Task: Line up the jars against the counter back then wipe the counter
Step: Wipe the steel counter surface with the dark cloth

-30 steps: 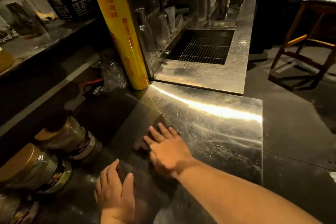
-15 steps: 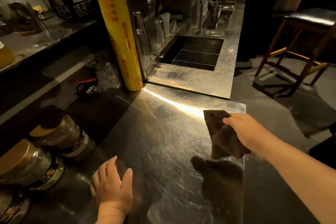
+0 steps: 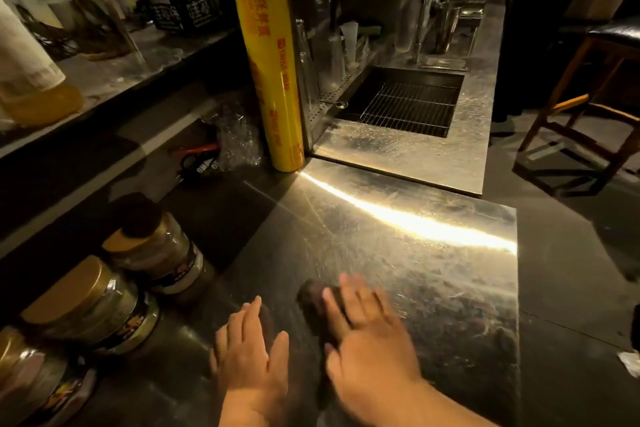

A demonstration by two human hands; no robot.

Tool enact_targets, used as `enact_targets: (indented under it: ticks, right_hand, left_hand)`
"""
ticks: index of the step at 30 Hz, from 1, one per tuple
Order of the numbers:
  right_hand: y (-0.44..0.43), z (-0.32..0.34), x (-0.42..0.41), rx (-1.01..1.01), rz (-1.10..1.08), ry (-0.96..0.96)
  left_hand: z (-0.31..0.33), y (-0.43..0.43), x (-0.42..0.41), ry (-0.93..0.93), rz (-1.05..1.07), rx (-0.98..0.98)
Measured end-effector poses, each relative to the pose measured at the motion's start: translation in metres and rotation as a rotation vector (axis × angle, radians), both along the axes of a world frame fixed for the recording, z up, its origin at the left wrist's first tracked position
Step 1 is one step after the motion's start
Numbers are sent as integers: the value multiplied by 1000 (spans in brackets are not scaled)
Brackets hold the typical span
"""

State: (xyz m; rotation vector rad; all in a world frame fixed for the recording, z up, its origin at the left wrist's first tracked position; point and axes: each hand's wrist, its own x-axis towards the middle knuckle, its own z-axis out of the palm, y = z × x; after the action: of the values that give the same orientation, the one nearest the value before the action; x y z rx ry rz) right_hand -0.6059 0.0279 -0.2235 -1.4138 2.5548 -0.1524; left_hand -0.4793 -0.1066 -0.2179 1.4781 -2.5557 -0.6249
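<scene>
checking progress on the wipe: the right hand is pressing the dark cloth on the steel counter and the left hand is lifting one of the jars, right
Not quite. The head view shows the left hand lying flat and empty on the steel counter, apart from the jars, which stand in a row at the counter's left edge. The rest holds: the right hand presses the dark cloth on the counter.

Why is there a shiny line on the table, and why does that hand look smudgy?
Head view: a light reflects off the steel counter as a bright curved streak; the right hand blurs because it is moving with the cloth; the left hand looks sharper; the jars sit in dim shadow.
</scene>
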Motion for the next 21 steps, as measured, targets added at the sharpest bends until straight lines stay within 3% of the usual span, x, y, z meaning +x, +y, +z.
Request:
enact_targets:
  ticks: [3, 7, 11, 15, 19, 21]
  right_hand:
    - [-78, -6, 6, -62, 348, 15]
    - [-157, -10, -38, -172, 386, 66]
    - [-157, -9, -134, -138, 135, 109]
    - [-66, -5, -224, -44, -290, 230]
    - [-49, -13, -189, 19, -592, 217]
    - [-90, -16, -141, -28, -488, 179]
  left_hand:
    - [0, -1, 2, 167, 95, 2]
    - [-8, 1, -1, 117, 82, -119]
    - [-13, -4, -4, -23, 45, -158]
    - [-12, -1, -8, -139, 12, -149]
    - [-4, 0, -16, -219, 6, -56]
    - [1, -2, -21, -170, 26, -47]
